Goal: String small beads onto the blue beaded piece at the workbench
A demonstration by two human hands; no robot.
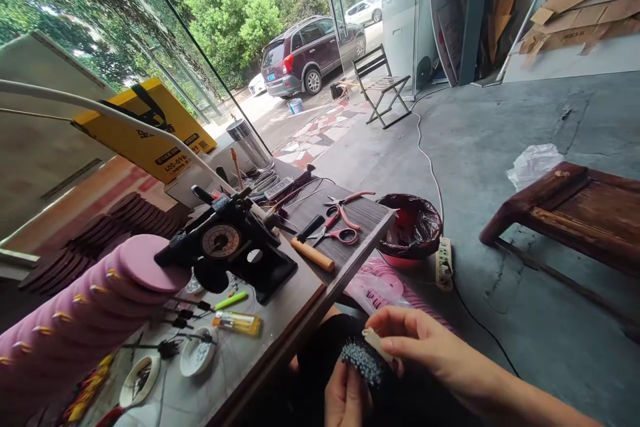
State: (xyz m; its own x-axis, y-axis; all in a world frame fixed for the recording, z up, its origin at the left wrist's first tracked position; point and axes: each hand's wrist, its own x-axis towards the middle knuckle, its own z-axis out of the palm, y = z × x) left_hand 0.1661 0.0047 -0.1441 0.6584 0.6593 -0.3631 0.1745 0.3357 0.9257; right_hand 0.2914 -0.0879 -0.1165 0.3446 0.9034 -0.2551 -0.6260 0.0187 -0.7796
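blue-beaded black piece (361,361) sits pinched in the left hand (345,397) for steadiness, while the right hand (425,340) grips a small pale tool (376,341) against it, beside the bench (280,320).

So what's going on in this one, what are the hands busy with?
A person sits at a cluttered worktable near a glass shopfront. The left hand grips a dark item studded with small pale-blue beads, held low over the lap. The right hand pinches a small pale tool against its top. On the table sit a black dial machine, red-handled scissors, a yellow lighter and a stack of pink discs.
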